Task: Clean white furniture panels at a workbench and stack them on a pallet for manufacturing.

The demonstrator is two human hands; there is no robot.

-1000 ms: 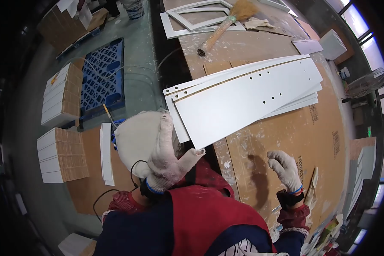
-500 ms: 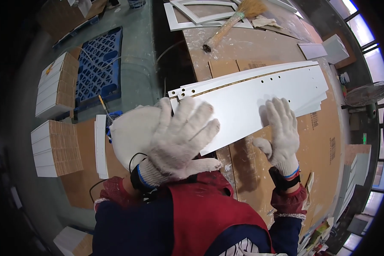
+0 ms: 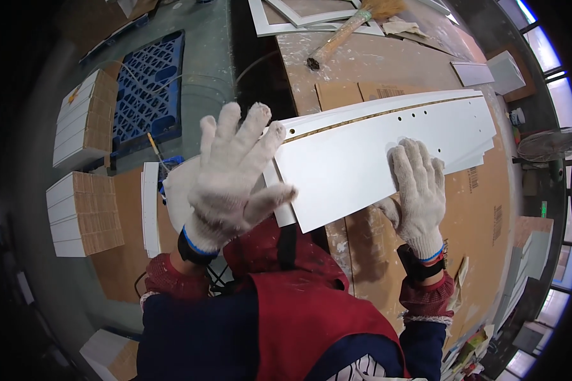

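Note:
A stack of long white panels point(image 3: 353, 162) lies across the bench, with round holes and a brown groove along the far side of the top one. My left hand point(image 3: 229, 181), in a white knit glove, is open with fingers spread at the stack's left end. Its thumb reaches the top panel's corner; whether it touches is unclear. Under that corner the end of another panel point(image 3: 285, 213) sticks out. My right hand point(image 3: 419, 190), gloved alike, rests with extended fingers on the top panel near its front edge. Its thumb lies at that edge, partly hidden.
Cardboard point(image 3: 451, 247) covers the bench under the stack. Farther back lie a brush point(image 3: 337, 44) and white frames point(image 3: 267, 25). On the floor to the left are a blue pallet point(image 3: 149, 89) and stacked white boards point(image 3: 76, 213). A fan point(image 3: 546, 145) stands at the right.
My left hand has moved left from over the panel to its end, fingers spreading wider. My right hand has come down onto the panel, its thumb drawing in. The view has shifted slightly.

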